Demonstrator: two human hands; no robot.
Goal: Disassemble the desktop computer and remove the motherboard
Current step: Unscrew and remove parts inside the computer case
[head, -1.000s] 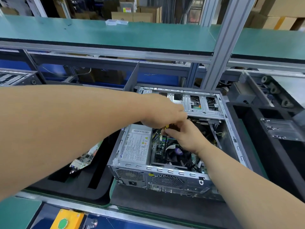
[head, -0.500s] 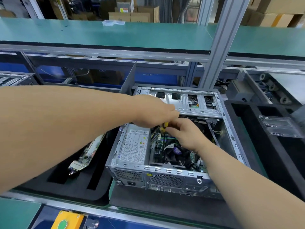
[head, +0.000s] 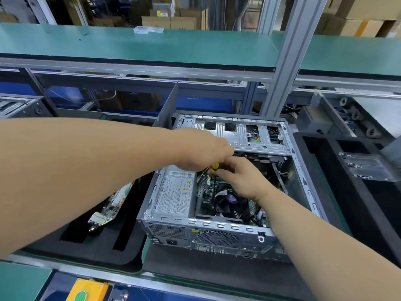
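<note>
A green-matted workbench (head: 152, 244) carries a dark pad (head: 195, 270) on which the opened desktop computer case (head: 208, 231) sits. Beside it to the left lies a black foam tray (head: 86, 253) holding a circuit card (head: 110, 205) in one slot.

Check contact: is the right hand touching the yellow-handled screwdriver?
Touching. The head view shows the right hand with fingertips on the screwdriver handle, directly under the left hand.
</note>
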